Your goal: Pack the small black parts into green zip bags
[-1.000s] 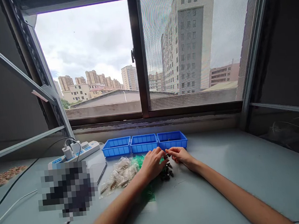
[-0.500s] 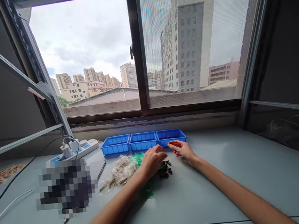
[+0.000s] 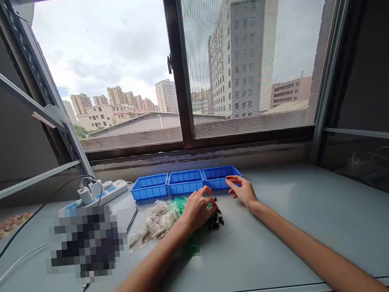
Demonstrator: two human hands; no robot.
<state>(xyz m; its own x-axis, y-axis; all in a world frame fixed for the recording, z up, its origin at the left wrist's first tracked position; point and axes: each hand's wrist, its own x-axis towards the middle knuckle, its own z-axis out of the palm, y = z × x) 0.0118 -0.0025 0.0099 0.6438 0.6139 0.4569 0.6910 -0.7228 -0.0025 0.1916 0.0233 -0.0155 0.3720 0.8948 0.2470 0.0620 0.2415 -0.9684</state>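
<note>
My left hand (image 3: 199, 208) rests with bent fingers on a small heap of black parts (image 3: 215, 220) lying on the grey table; what the fingers grip, if anything, is hidden. My right hand (image 3: 242, 189) reaches to the front rim of the rightmost blue bin (image 3: 218, 184), thumb and fingers drawn close together over something too small to name. Two more blue bins stand to the left, one in the middle (image 3: 186, 182) and one on the left (image 3: 149, 187).
Clear bags of small metal parts (image 3: 153, 225) and a green bag (image 3: 191, 247) lie left of my left hand. A white power strip (image 3: 98, 195) with plugs, a cable (image 3: 14, 268), a flat dark slab (image 3: 127, 218) and brown round pieces (image 3: 2, 226) sit at the left. A window fills the back.
My right hand has moved away from my left hand, forward to the rightmost bin's rim. My left hand has stayed by the black parts. The view has tilted slightly.
</note>
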